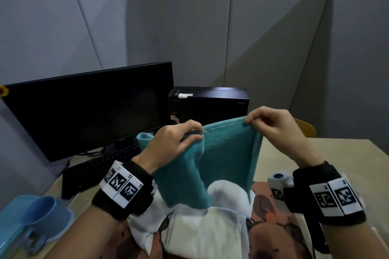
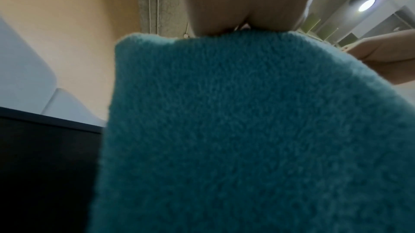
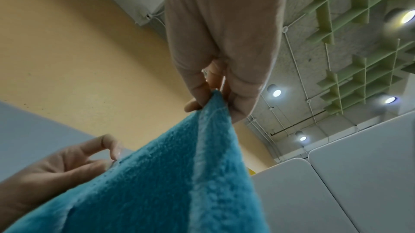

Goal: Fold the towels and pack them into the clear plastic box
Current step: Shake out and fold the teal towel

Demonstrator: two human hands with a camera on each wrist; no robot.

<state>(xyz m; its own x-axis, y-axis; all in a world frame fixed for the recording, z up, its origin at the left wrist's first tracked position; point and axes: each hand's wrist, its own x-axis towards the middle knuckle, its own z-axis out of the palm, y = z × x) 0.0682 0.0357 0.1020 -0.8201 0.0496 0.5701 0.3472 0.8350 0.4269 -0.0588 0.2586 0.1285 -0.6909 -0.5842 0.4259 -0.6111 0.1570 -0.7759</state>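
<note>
A teal towel (image 1: 223, 160) hangs in the air over the table, stretched between both hands. My left hand (image 1: 179, 139) grips its upper left edge, fingers curled over the cloth. My right hand (image 1: 271, 124) pinches the upper right corner between thumb and fingers. In the left wrist view the teal towel (image 2: 247, 130) fills most of the picture under my left hand (image 2: 244, 6). The right wrist view has the corner of the teal towel (image 3: 191, 165) held by my right hand (image 3: 220, 70). White towels (image 1: 206, 231) lie bunched below. The clear box is not in view.
A dark monitor (image 1: 88, 111) and a black keyboard (image 1: 92, 172) stand at the left, a black computer case (image 1: 208, 103) behind. A blue lid with a blue cup (image 1: 35, 218) sits at the near left. An orange patterned cloth (image 1: 273, 231) lies beneath the towels. Grey partitions enclose the table (image 1: 328, 153).
</note>
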